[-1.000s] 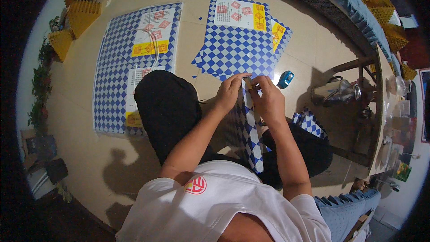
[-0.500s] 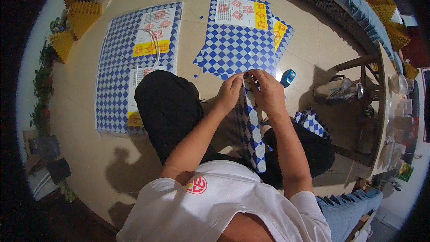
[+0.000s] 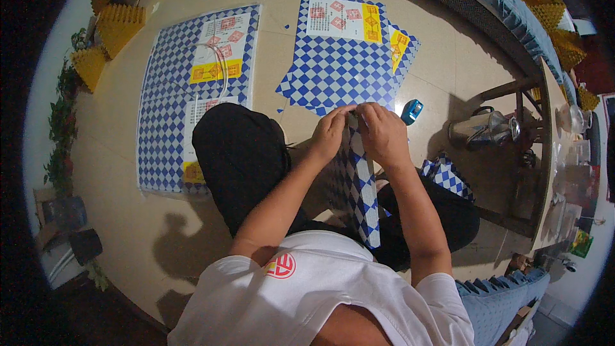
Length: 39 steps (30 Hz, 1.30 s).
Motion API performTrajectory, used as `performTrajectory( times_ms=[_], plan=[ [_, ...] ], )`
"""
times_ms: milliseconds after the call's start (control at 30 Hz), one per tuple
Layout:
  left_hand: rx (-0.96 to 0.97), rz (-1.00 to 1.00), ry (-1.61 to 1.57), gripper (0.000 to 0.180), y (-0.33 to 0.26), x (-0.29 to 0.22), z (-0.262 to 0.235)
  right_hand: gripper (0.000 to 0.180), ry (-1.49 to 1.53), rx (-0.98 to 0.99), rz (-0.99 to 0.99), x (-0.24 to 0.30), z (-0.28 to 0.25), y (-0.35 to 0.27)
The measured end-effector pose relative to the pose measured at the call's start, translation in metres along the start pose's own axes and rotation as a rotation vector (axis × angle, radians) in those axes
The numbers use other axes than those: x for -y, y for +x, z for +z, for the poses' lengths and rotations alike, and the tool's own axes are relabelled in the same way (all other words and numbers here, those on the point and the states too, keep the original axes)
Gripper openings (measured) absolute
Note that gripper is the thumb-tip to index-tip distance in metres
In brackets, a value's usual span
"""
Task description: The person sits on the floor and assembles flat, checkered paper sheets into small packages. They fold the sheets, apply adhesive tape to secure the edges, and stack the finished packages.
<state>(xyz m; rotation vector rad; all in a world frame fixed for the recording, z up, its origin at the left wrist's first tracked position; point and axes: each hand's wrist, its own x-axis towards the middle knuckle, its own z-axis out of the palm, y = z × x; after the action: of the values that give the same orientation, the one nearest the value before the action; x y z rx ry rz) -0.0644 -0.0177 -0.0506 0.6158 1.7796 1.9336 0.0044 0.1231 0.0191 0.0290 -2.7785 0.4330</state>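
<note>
I sit on the floor with a long folded strip of blue-and-white checkered paper (image 3: 362,195) standing up from my lap. My left hand (image 3: 331,133) and my right hand (image 3: 382,133) pinch its top end together, fingers closed on the paper. Just beyond my hands lies a flat checkered sheet (image 3: 343,67) with a white and yellow printed panel. My black-trousered knee (image 3: 238,154) is to the left of the strip.
A larger stack of checkered sheets (image 3: 192,93) lies on the floor at left. A small blue tape dispenser (image 3: 411,111) sits right of my hands. Folded checkered pieces (image 3: 448,176), a metal kettle (image 3: 477,129) and a wooden table (image 3: 544,154) stand at right. Yellow folded stacks (image 3: 115,22) are far left.
My hands have shifted slightly along the top end of the strip while still pinching it. Nothing else has moved.
</note>
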Motion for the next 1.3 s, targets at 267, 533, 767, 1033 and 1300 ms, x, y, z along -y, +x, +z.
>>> performTrajectory(
  times_ms=[267, 533, 767, 1033, 1300],
  plan=[
    [0.038, 0.003, 0.018, 0.043, 0.002, -0.008, 0.000, 0.025, -0.042, -0.003, -0.086, -0.006, -0.002, 0.002],
    [0.014, -0.013, 0.082, 0.043, 0.001, -0.001, -0.001, 0.028, -0.072, 0.016, -0.175, -0.006, -0.007, 0.009],
    [0.012, -0.001, 0.071, 0.043, 0.000, 0.002, 0.000, 0.027, -0.115, -0.050, -0.207, -0.004, -0.007, 0.006],
    [-0.032, 0.000, 0.001, 0.036, 0.000, 0.002, 0.004, 0.022, -0.021, 0.018, -0.003, 0.000, -0.005, 0.012],
    [0.191, -0.075, 0.083, 0.066, 0.001, -0.011, -0.001, 0.031, -0.161, 0.237, 0.063, 0.000, -0.005, 0.022]
  ],
)
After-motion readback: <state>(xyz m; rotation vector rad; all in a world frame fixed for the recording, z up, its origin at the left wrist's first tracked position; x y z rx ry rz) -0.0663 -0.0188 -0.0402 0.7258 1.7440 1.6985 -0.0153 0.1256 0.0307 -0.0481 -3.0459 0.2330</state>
